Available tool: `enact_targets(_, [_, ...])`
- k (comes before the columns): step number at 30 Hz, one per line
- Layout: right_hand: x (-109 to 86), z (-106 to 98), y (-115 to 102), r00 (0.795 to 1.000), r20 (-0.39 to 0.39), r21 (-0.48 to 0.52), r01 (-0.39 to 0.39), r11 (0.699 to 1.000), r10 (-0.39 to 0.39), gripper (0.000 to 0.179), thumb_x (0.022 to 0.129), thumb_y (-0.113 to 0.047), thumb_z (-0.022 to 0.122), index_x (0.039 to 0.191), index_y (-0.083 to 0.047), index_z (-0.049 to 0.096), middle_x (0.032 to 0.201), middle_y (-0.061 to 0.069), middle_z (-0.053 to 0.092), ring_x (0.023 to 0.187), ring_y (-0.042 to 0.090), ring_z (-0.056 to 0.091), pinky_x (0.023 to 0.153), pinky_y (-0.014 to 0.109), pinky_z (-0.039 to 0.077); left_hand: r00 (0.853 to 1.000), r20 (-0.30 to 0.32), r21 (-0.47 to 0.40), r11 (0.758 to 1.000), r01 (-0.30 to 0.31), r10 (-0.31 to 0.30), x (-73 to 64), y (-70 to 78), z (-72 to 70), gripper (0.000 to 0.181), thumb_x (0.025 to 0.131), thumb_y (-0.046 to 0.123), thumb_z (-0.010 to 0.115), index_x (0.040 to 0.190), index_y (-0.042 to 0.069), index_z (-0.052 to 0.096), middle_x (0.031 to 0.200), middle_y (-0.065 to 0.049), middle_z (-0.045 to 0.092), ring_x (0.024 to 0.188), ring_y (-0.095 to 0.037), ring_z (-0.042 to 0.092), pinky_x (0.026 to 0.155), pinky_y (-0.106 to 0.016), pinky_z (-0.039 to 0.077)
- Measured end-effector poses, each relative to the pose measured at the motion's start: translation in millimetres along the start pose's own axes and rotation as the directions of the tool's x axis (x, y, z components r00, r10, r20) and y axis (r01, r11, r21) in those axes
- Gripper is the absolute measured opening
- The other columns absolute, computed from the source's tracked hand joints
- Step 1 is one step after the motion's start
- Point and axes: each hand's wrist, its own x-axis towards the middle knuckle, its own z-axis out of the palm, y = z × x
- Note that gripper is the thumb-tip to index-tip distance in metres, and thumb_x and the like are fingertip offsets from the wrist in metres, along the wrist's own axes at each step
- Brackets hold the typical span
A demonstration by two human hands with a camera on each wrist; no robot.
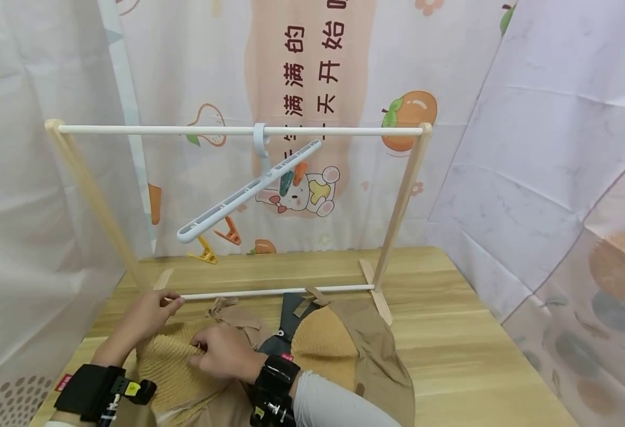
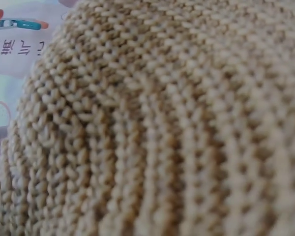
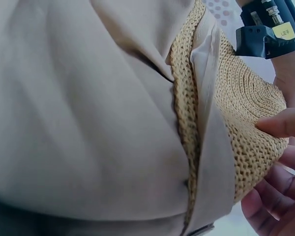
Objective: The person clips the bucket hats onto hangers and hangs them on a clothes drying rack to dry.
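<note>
A woven straw-coloured hat (image 1: 171, 362) with brown cloth lies bunched at the near left of the table. My right hand (image 1: 227, 351) pinches its woven part, with the thumb pressed into the weave (image 3: 255, 162). Beyond the hat's far left side is my left hand (image 1: 149, 320), fingers loosely bent near the rack's lower bar, holding nothing that I can see. Only blurred weave (image 2: 162, 123) fills most of the left wrist view. Beige cloth (image 3: 88, 123) covers much of the right wrist view. Another hat (image 1: 325, 344) with brown cloth lies to the right.
A wooden rack (image 1: 403, 204) with white bars stands at the back. From its top bar hangs a pale blue hanger (image 1: 248, 193), slanted, with yellow (image 1: 206, 252), orange (image 1: 231, 231) and green (image 1: 286, 184) clips. Dark cloth (image 1: 288, 314) lies between the hats on the wooden table (image 1: 467, 356).
</note>
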Motion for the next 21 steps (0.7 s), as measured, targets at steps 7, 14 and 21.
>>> enact_targets(7, [0.9, -7, -1, 0.998, -0.041, 0.024, -0.037, 0.999, 0.038, 0.015, 0.090, -0.024, 0.068, 0.102, -0.017, 0.076, 0.079, -0.012, 0.068, 0.063, -0.012, 0.047, 0.056, 0.003, 0.035, 1.000, -0.022, -0.040, 0.999, 0.004, -0.005, 0.6, 7.4, -10.3, 0.050, 0.103, 0.036, 0.047, 0.125, -0.008, 0.058, 0.099, -0.019, 0.070, 0.083, -0.024, 0.066, 0.063, -0.034, 0.050])
enact_targets(14, [4.9, -9, 2, 0.994, -0.108, 0.048, -0.024, 0.999, 0.029, 0.015, 0.090, -0.021, 0.069, 0.100, -0.012, 0.075, 0.083, -0.006, 0.069, 0.067, -0.009, 0.047, 0.059, 0.002, 0.034, 0.993, -0.117, -0.098, 0.995, 0.015, -0.026, -1.4, 12.3, -19.2, 0.049, 0.105, 0.036, 0.043, 0.121, -0.008, 0.060, 0.093, -0.018, 0.071, 0.072, -0.016, 0.063, 0.057, -0.030, 0.044])
enact_targets(21, [3.3, -14, 5, 0.992, -0.097, 0.131, -0.067, 0.989, 0.080, 0.016, 0.090, -0.021, 0.069, 0.103, -0.013, 0.075, 0.086, -0.008, 0.068, 0.067, -0.010, 0.046, 0.059, 0.004, 0.037, 0.982, -0.176, -0.179, 0.983, 0.043, -0.075, -1.5, 12.5, -17.7, 0.045, 0.105, 0.034, 0.042, 0.109, -0.004, 0.067, 0.088, -0.013, 0.072, 0.071, -0.009, 0.061, 0.059, -0.027, 0.046])
